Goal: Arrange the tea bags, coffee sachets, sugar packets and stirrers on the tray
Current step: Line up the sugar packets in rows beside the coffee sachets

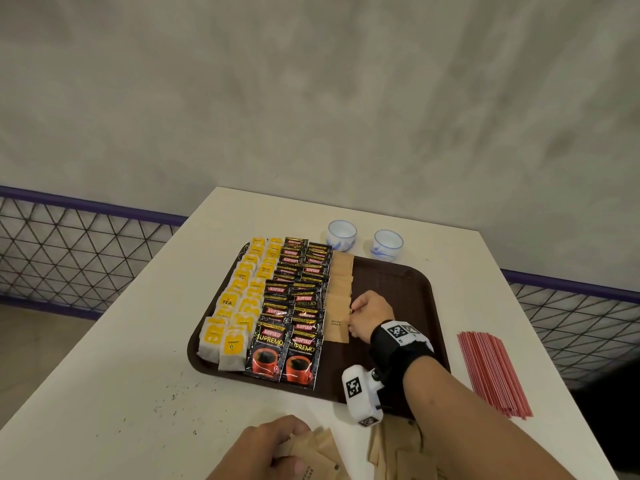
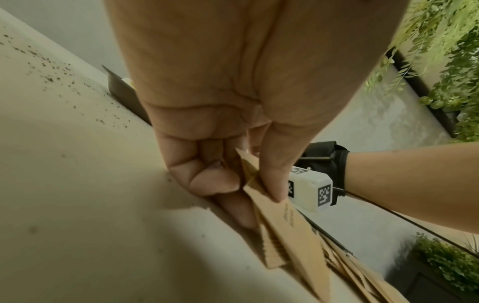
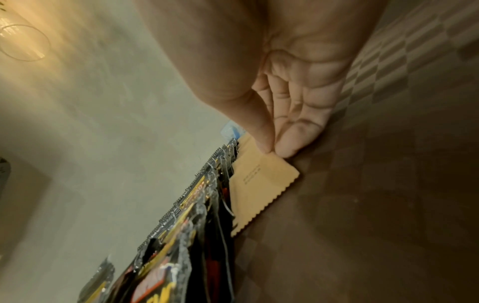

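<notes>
Sugar packet [image 3: 261, 180], brown paper with a serrated edge, lies flat on the tray [image 1: 398, 282], nearest in its column, just right of the coffee sachets [image 1: 294, 306]. My right hand [image 1: 372, 315] is on it: thumb and fingertips [image 3: 290, 143] pinch its right edge, the other fingers fairly straight, palm over the bare tray floor. Print on the packet reads brown sugar in the head view.

More sugar packets [image 1: 341, 271] run in one overlapping column from the held one toward the far rim. Coffee sachets, black with a red cup, fill two overlapping columns left of them. Tea bags [image 1: 239, 299], yellow tags, fill two columns at the left side of the tray. Right part of the tray is bare.

My left hand [image 1: 273, 448] is at the near table [image 1: 104, 341] edge, off the tray. Fingers curl round a fanned stack of packets [image 2: 285, 235], thumb pressing on top, the stack's lower edge touching the table. A loose pile of the same packets [image 1: 398, 452] lies beside it, partly under my right forearm.

Stirrers [image 1: 491, 372], red, in a flat bundle on the table right of the tray, apart from it. Two white-and-blue cups [image 1: 363, 239] stand on the table just beyond the tray's far rim. Dark specks are scattered on the table near the left hand. Camera units strapped at both wrists.
</notes>
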